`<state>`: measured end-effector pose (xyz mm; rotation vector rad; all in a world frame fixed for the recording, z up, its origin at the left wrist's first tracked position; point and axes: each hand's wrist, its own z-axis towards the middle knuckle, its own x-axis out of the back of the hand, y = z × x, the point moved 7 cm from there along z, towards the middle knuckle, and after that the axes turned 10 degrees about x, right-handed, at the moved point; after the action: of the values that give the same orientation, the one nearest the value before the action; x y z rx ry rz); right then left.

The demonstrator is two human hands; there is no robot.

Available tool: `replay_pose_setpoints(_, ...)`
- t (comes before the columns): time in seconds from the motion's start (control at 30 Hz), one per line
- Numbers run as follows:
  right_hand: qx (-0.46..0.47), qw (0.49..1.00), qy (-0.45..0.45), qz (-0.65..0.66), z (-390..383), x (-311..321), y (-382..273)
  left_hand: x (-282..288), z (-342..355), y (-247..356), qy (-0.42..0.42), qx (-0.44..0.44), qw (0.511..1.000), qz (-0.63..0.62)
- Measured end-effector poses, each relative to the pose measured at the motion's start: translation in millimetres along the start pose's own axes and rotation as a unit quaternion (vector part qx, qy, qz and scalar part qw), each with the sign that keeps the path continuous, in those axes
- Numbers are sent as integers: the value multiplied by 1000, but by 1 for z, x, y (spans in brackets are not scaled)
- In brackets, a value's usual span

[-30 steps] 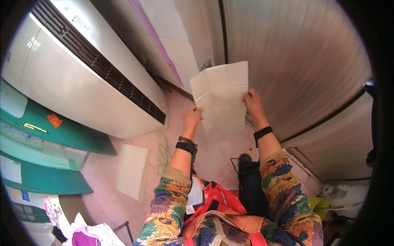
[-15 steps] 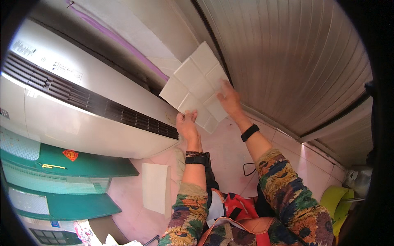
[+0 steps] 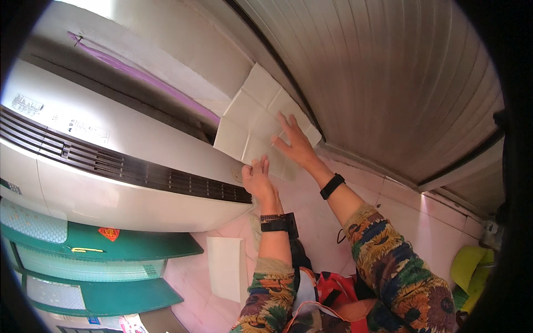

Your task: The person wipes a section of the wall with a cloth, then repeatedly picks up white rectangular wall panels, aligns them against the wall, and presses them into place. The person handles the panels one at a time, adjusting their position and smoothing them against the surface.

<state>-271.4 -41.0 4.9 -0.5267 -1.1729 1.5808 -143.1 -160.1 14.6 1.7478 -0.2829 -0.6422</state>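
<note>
A white panel [image 3: 236,123] with raised, tile-like squares stands tilted in the corner, between the wall below the purple strip and the ribbed grey door. My right hand [image 3: 297,145] lies over its right part, fingers spread and open. At the panel's lower edge, my left hand [image 3: 258,180] has its fingers bent together, closed on that edge; how far they reach around it is hard to see. Both wrists wear black bands.
A long white air conditioner [image 3: 139,197] with a dark vent fills the left side. Below it are green shelf-like panels [image 3: 150,247]. Another white panel [image 3: 226,269] lies on the pink tiled floor [image 3: 316,222]. A yellow-green object [image 3: 469,272] stands at the lower right.
The white panel has shifted left, closer to the wall. My right hand has slid left from the panel's right edge onto its face, fingers spreading. My left hand stays at the lower edge.
</note>
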Motion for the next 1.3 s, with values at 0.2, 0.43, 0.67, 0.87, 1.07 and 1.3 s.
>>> replay_pose_setpoints(0.2,32,998,15,50,13,-11,1,-3,6,0,0,-29,999,13)
replay_pose_setpoints(0.43,-9,997,25,68,18,-11,2,5,21,-4,27,-38,998,36)
replay_pose_setpoints(0.67,-16,999,20,37,26,-18,11,10,28,-6,54,-30,995,83)
replay_pose_setpoints(0.87,-20,997,43,65,20,-23,21,3,24,-9,2,-54,994,93)
replay_pose_setpoints(1.07,27,995,59,71,23,-19,12,8,38,-12,-21,-60,993,99)
replay_pose_setpoints(1.3,-16,998,15,63,19,-18,15,-7,35,-14,-58,-41,995,73)
